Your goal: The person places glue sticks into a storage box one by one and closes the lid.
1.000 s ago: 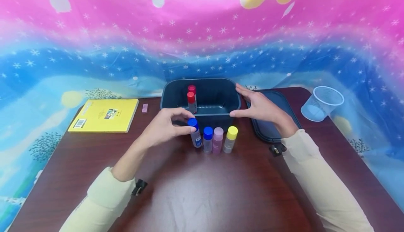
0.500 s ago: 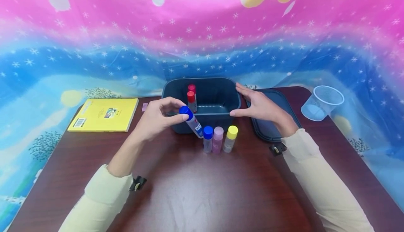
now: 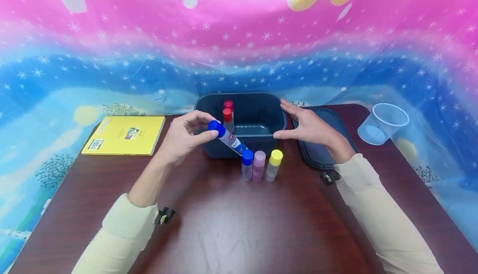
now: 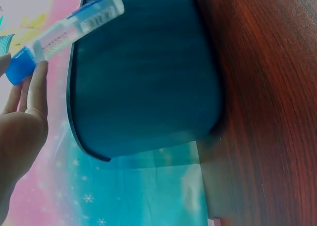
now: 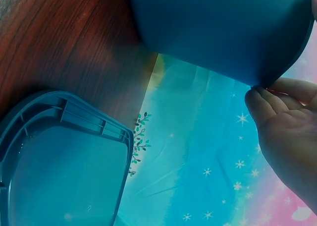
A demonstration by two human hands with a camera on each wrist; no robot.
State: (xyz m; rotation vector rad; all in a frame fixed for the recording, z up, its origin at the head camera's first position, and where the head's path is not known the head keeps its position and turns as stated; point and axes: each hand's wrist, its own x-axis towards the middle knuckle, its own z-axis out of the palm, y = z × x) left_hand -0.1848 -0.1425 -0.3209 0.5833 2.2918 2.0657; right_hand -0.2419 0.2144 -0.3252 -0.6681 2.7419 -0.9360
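In the head view, my left hand [image 3: 181,139] pinches a glue stick [image 3: 230,140] by its blue cap, thumb in front. The stick is tilted, its lower end pointing right, before the dark storage box [image 3: 257,142]; the left wrist view shows its clear barrel. My right hand [image 3: 308,129] holds the box's right end, thumb at the front rim and fingers toward the back corner. Inside the box stand two red-capped glue sticks [image 3: 228,122]. In front of it stand a blue-capped glue stick [image 3: 247,166], a pink one [image 3: 259,167] and a yellow-capped one [image 3: 274,166].
A dark lid [image 3: 317,151] lies right of the box, under my right forearm. A mesh cup [image 3: 382,127] stands at the far right. On the left lies a yellow book [image 3: 123,137]. A pink eraser [image 4: 214,222] shows at the left wrist view's bottom edge. Patterned cloth hangs behind.
My left hand has lifted the blue-capped glue stick from the row, moving up and left and tilting it toward lying flat. My right hand stays at the box.
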